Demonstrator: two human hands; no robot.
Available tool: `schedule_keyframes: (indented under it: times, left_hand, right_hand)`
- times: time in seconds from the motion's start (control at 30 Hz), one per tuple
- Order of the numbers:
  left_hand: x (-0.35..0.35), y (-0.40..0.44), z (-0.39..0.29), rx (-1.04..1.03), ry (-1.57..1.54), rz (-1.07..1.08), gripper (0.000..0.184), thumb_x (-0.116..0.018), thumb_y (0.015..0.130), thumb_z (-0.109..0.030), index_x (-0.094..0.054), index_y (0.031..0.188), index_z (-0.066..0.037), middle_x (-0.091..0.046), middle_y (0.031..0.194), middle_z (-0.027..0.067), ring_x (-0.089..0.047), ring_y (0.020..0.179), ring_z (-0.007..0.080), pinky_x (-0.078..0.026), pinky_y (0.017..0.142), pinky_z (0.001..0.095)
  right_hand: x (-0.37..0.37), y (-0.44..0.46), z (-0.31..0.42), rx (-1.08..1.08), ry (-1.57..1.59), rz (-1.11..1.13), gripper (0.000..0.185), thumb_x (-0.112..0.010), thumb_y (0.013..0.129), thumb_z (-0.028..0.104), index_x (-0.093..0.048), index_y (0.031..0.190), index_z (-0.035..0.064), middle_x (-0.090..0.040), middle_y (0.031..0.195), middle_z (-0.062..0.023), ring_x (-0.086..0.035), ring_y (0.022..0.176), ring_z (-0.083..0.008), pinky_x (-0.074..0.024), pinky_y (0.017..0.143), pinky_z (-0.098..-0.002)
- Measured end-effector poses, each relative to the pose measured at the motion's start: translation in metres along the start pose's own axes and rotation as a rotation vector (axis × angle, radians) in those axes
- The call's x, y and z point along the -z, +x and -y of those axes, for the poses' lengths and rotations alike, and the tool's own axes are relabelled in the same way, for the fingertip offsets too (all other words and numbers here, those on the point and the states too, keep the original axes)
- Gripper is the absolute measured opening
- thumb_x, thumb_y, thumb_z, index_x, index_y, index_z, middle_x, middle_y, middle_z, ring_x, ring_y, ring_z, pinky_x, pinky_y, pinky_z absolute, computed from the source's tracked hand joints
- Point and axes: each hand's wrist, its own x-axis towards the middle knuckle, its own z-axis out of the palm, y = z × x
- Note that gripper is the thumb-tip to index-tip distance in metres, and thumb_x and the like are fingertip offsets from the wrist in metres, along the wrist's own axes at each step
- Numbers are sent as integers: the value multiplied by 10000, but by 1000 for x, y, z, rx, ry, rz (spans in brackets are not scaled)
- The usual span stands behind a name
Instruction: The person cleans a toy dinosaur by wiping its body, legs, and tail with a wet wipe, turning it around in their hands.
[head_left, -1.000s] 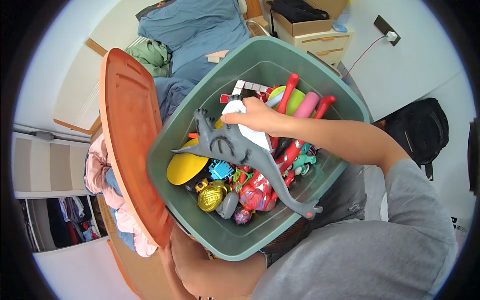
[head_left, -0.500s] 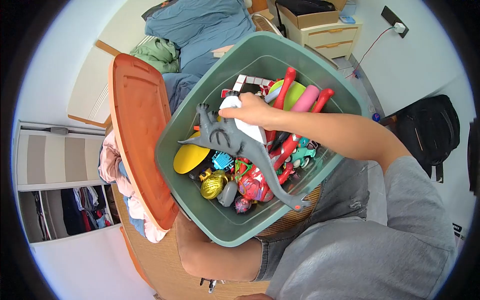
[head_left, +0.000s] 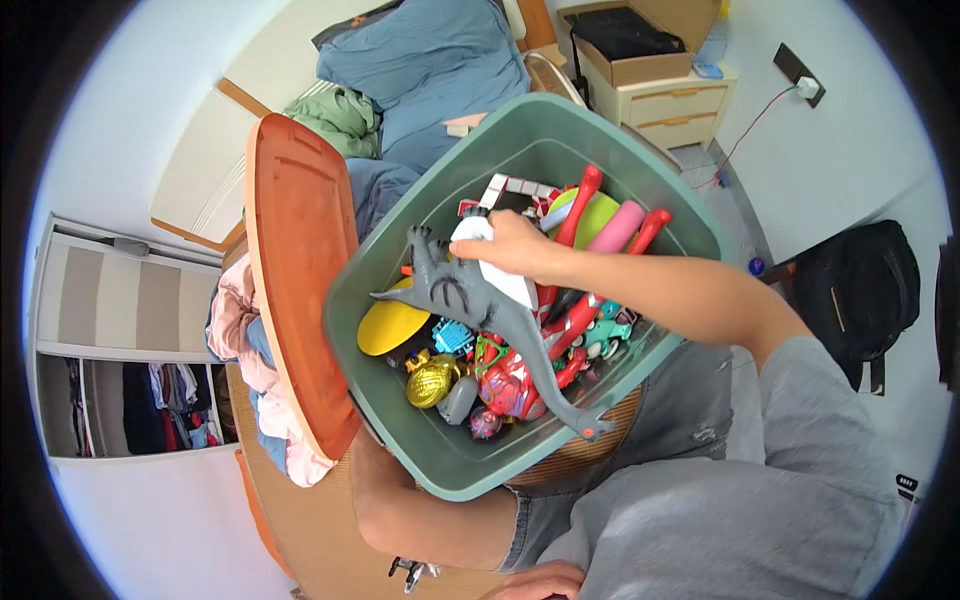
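Note:
My right hand (head_left: pixel 510 247) is closed on a grey long-necked dinosaur toy (head_left: pixel 465 295), its thumb and fingers around the white part near the feet. The dinosaur lies across the top of a green bin (head_left: pixel 447 462), with its neck reaching over the near rim. Inside the bin are several toys, among them a yellow disc (head_left: pixel 390 328), a gold ball (head_left: pixel 433 382), a blue blocky toy (head_left: pixel 453 337) and a pink roll (head_left: pixel 617 227). At the bottom edge, my left hand (head_left: pixel 545 580) is partly visible beside the grey shirt; most of its fingers are cut off.
An orange lid (head_left: pixel 305 270) stands on edge against the bin's left side. Blue bedding (head_left: pixel 430 70) lies behind. A drawer cabinet (head_left: pixel 680 110) with a cardboard box (head_left: pixel 640 68) is at the back right, and a black backpack (head_left: pixel 860 290) at the right.
The view has shifted, so the bin and lid appear further right. My left hand now shows more at the bottom edge. My right hand keeps its hold on the dinosaur.

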Motion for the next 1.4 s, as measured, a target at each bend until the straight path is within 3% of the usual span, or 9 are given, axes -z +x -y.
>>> schedule_keyframes:
  times: [0.43, 0.7, 0.83, 0.9, 0.97, 1.03, 1.1, 1.3, 1.4]
  left_hand:
    - [18, -69, 27, 26, -271, 23, 317, -589, 952, -270, -611, 807, 11, -603, 806, 165, -583, 778, 318, -453, 742, 438]
    - [21, -26, 7, 128, -198, 55, 463, -599, 926, -444, -603, 989, 15, -591, 1000, 170, -573, 919, 349, -448, 827, 446]
    - [26, -17, 16, -66, -229, 138, 447, -583, 936, -426, -614, 991, 16, -595, 967, 165, -580, 909, 327, -442, 819, 448]
    - [52, -12, 13, -175, -335, 559, 380, -598, 936, -370, -635, 879, 4, -604, 821, 137, -586, 818, 337, -444, 789, 453]
    - [62, -20, -15, -68, -326, 498, 333, -630, 923, -326, -657, 796, -19, -617, 735, 101, -597, 762, 337, -457, 782, 459]
    - [69, -31, -27, 490, 28, 159, 265, -659, 907, -293, -707, 954, -37, -685, 983, 93, -642, 928, 327, -482, 896, 448]
    - [84, 37, -31, -14, 204, -50, 304, -748, 831, -195, -627, 1022, 8, -613, 985, 65, -577, 886, 155, -488, 811, 309]
    - [166, 194, 19, 24, 384, -1074, 929, -750, 815, -392, -230, 1462, 25, -396, 1347, 231, -462, 1190, 288, -394, 1004, 398]
    - [189, 241, 42, 60, -220, -1239, 935, -724, 804, -518, -285, 1451, -6, -424, 1363, 177, -478, 1197, 291, -373, 1025, 418]
  right_hand:
    - [-4, 6, -5, -64, -10, -20, 410, -726, 794, 375, -677, 950, -1, -670, 886, -100, -620, 766, -155, -489, 659, -328]
    - [-4, 1, 4, -27, -134, -70, 523, -750, 724, 440, -686, 933, -35, -695, 897, -207, -688, 842, -300, -524, 764, -383]
    - [-9, -1, 3, 57, -109, -57, 455, -786, 736, 385, -680, 961, 4, -706, 917, -128, -676, 843, -214, -516, 766, -352]
    - [-4, -7, 15, 72, -121, -8, 472, -784, 739, 397, -674, 971, 1, -704, 925, -135, -677, 851, -221, -515, 769, -352]
    - [-5, -2, 10, 88, -122, -14, 471, -783, 741, 400, -674, 965, 0, -704, 921, -136, -676, 849, -224, -515, 770, -353]
    - [-6, -5, 10, 102, -132, -6, 471, -783, 743, 403, -673, 959, -2, -703, 916, -138, -676, 847, -227, -514, 771, -353]
    - [-5, -8, 16, 101, -135, -37, 445, -749, 753, 374, -682, 941, -24, -702, 886, -180, -686, 831, -270, -516, 773, -384]
    - [-6, 14, -17, 45, 52, -77, 211, -696, 810, 194, -664, 903, 7, -667, 832, -36, -602, 719, -105, -473, 630, -271]
    - [-1, -7, 25, 113, 478, -56, 149, -630, 840, 170, -653, 858, 23, -608, 754, 10, -558, 686, -80, -441, 606, -260]
